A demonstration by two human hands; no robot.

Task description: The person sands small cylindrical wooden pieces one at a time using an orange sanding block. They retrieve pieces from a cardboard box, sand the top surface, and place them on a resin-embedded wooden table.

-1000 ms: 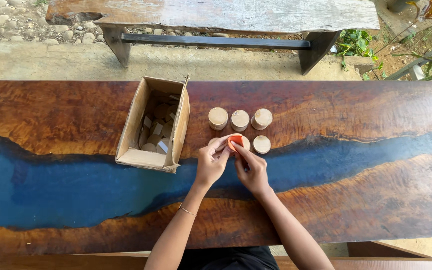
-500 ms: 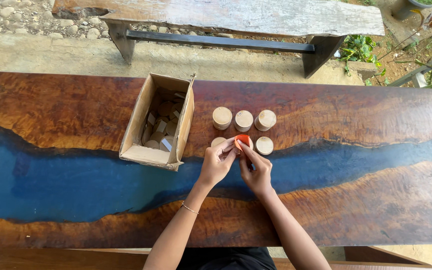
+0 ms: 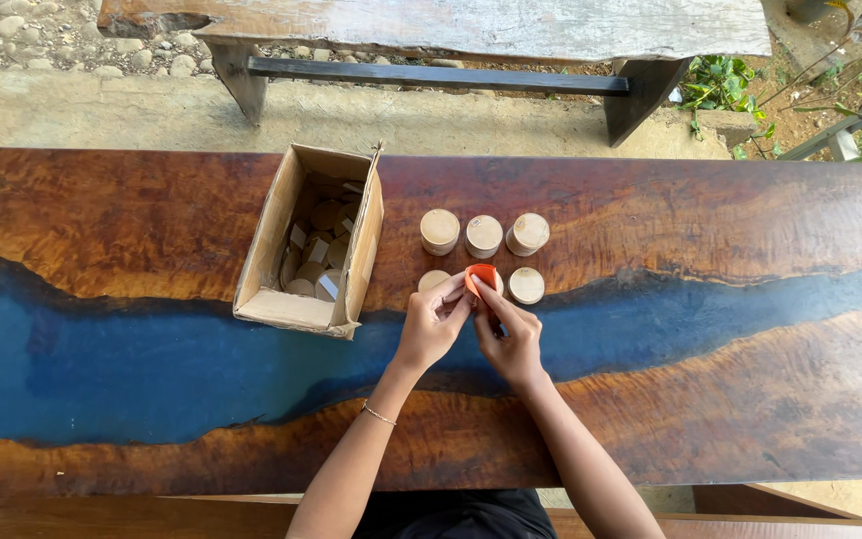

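My left hand (image 3: 431, 326) and my right hand (image 3: 507, 334) meet over a small round container with an orange top (image 3: 481, 275), fingertips of both pinching it. It sits in the near row between two wooden-lidded round jars (image 3: 434, 280) (image 3: 526, 285). Behind them stand three more tan jars (image 3: 440, 231) (image 3: 484, 236) (image 3: 529, 234) in a row. An open cardboard box (image 3: 266, 252) to the left holds several similar jars. A thin bracelet is on my left wrist.
Everything rests on a long wood slab table with a blue resin river (image 3: 102, 359). Beyond its far edge are a concrete strip, a weathered wooden bench (image 3: 431, 30), gravel and some green plants at the right.
Both hands stay on the orange-topped container; the fingers have shifted slightly around it. The view has drifted a little. The jars and box have not moved.
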